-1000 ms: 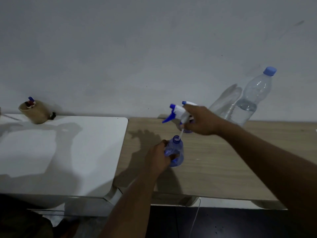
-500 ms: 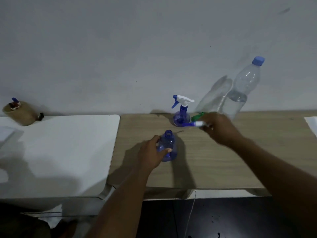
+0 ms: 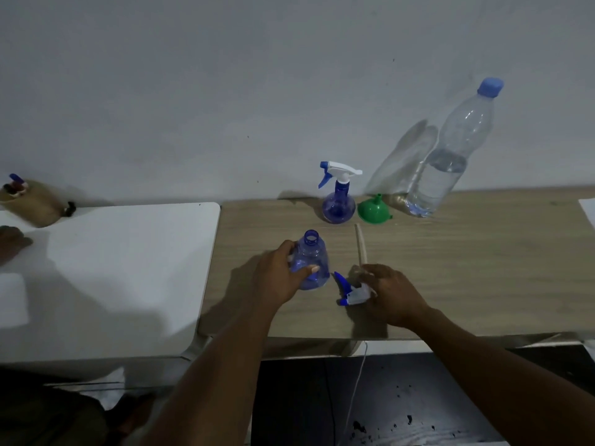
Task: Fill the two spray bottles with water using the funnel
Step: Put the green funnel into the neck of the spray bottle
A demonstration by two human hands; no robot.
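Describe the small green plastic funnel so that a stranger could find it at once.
On the light wooden table, look along the back edge. There the small green plastic funnel sits between the blue spray bottle with a white trigger head and the tall clear water bottle. It is the only green thing, its narrow spout pointing up.

we see two blue spray bottles [image 3: 311, 262], a green funnel [image 3: 373, 211], a brown wood table [image 3: 467, 252] and a white table [image 3: 128, 252].
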